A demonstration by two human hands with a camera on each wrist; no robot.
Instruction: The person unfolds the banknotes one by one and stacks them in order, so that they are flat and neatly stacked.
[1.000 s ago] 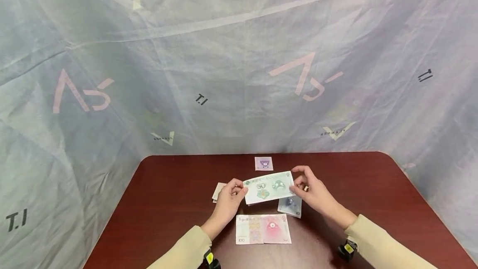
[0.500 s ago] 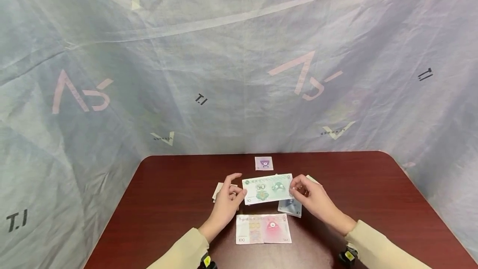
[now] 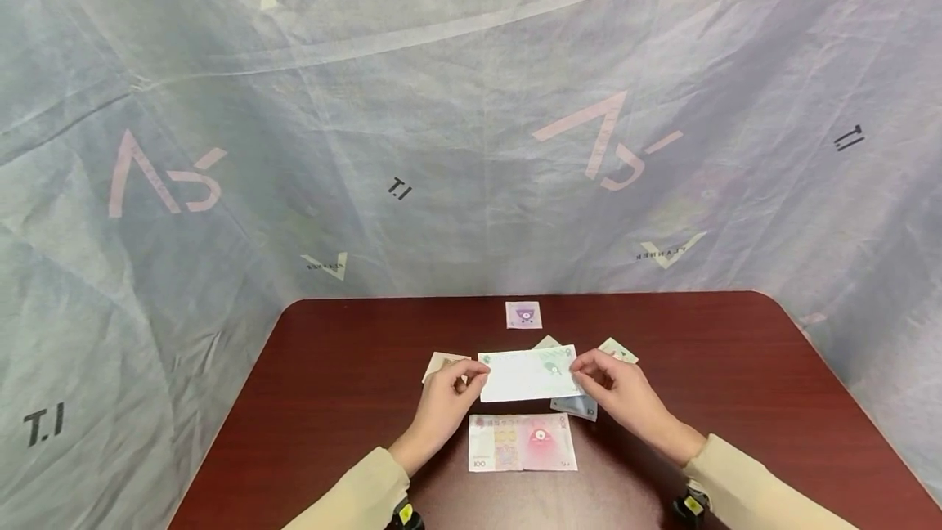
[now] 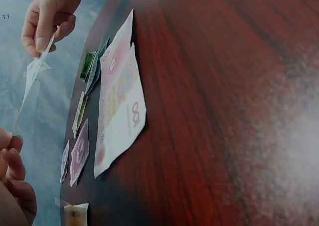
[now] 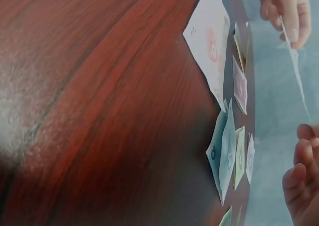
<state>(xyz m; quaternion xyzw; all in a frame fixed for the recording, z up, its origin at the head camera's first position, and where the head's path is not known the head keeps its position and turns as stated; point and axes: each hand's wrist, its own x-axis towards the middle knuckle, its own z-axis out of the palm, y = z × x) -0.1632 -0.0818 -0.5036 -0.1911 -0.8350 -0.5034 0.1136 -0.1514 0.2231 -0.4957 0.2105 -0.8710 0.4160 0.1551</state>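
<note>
A green 50 banknote (image 3: 518,376), printed with a cartoon figure, is stretched level above the table between both hands. My left hand (image 3: 441,399) pinches its left edge between thumb and fingers; my right hand (image 3: 621,395) pinches the right edge the same way. Glare washes out much of its print. From the left wrist view the banknote (image 4: 31,81) appears nearly edge-on, raised off the tabletop. Below it in the head view lies a red 100 banknote (image 3: 522,442), flat, with a seam near its middle. A blue banknote (image 3: 577,406) is partly covered by the held one.
On the dark red table (image 3: 331,399) lie a small purple banknote (image 3: 523,315) at the back, a brownish one (image 3: 440,361) behind my left hand and a greenish one (image 3: 618,350) beyond my right. A pale corner (image 3: 546,343) peeks out behind. Grey printed cloth (image 3: 471,186) hangs around.
My raised index fingers have come down, right then left, and both hands now pinch the 50 banknote. Its print has faded under glare. The head view has dipped slightly.
</note>
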